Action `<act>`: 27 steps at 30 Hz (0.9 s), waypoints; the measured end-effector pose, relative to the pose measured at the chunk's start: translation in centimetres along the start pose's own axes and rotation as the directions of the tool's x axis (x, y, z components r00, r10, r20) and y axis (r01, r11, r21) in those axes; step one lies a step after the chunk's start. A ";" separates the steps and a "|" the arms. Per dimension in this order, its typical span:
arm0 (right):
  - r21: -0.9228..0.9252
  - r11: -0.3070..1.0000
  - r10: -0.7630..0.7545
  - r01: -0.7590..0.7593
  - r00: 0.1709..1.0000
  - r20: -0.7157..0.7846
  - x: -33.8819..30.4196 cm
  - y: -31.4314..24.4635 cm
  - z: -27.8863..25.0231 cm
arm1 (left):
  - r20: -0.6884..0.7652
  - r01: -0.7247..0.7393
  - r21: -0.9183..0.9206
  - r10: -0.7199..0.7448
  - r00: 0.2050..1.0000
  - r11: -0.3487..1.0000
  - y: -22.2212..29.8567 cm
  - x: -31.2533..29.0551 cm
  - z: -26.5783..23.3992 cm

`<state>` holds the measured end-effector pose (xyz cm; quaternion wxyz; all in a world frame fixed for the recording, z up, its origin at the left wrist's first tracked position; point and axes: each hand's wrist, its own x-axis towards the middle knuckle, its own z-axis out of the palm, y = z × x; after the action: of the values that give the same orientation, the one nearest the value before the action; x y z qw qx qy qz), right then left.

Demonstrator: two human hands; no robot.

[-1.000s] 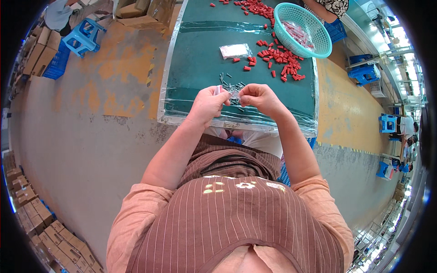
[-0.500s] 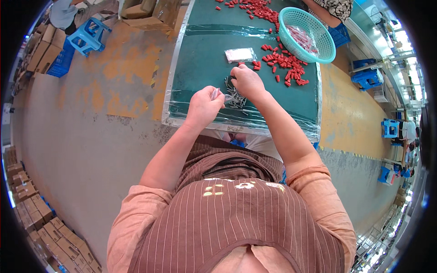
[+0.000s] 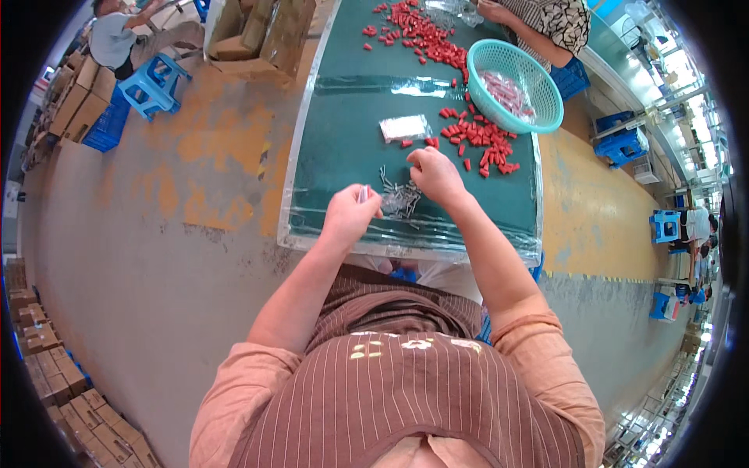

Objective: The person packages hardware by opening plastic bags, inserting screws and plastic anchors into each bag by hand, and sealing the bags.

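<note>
My left hand (image 3: 349, 217) is closed around a small clear plastic bag (image 3: 363, 193), part of which sticks up between thumb and fingers. Just to its right, near the table's front edge, lies a loose pile of thin silver metal pins or screws (image 3: 401, 201). My right hand (image 3: 439, 178) hovers beyond and right of that pile, fingertips pinched together; what they hold, if anything, is hidden. Close past those fingertips are a few short red plastic plugs (image 3: 431, 142), and more red plugs (image 3: 485, 139) are scattered farther right. A flat clear packet (image 3: 405, 127) with pale contents lies behind them.
A turquoise mesh basket (image 3: 555, 117) with clear bags of red pieces stands at the table's right edge. Another person's arm (image 3: 538, 43) reaches in at the far right. An open cardboard box (image 3: 269, 47) is off the table's far left, near a blue stool (image 3: 156, 86).
The whole view has tilted, so the table sits lower in the picture. Against the packet, my right hand has shifted slightly right. My left hand keeps the bag beside the pile.
</note>
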<state>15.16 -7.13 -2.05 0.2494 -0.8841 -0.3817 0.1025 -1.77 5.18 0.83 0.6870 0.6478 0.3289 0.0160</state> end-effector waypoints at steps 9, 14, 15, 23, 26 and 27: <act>-0.032 0.999 -0.021 0.023 0.998 0.064 1.9 -4.0 0.9 | -0.024 -0.260 0.254 0.275 0.961 0.932 0.3 -1.4 0.1; -0.209 0.978 0.015 0.021 0.986 0.168 3.6 -4.3 1.8 | -0.065 -0.182 0.220 0.201 0.977 0.958 0.5 -0.6 -0.9; -0.239 0.970 0.023 0.036 0.971 0.239 3.6 -4.5 1.8 | -0.067 -0.178 0.218 0.197 0.978 0.959 0.4 -0.8 -0.9; -0.241 0.969 -0.008 0.057 0.980 0.198 2.7 -4.9 0.5 | -0.034 -0.137 0.208 0.148 0.988 0.968 -0.2 -1.0 -0.5; 0.217 0.976 -0.020 -0.016 0.986 0.165 1.7 -3.2 -1.5 | -0.054 -0.129 0.117 0.136 0.989 0.985 -0.5 -0.5 -0.4; 0.430 0.902 -0.073 0.041 0.996 0.057 1.0 -3.4 -2.0 | -0.057 -0.126 0.115 0.133 0.989 0.985 -0.5 -0.4 -0.4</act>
<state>14.44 -5.18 1.46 0.4264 -0.7919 -0.3844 0.2081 -2.48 5.30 0.62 0.6364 0.7042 0.3084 0.0632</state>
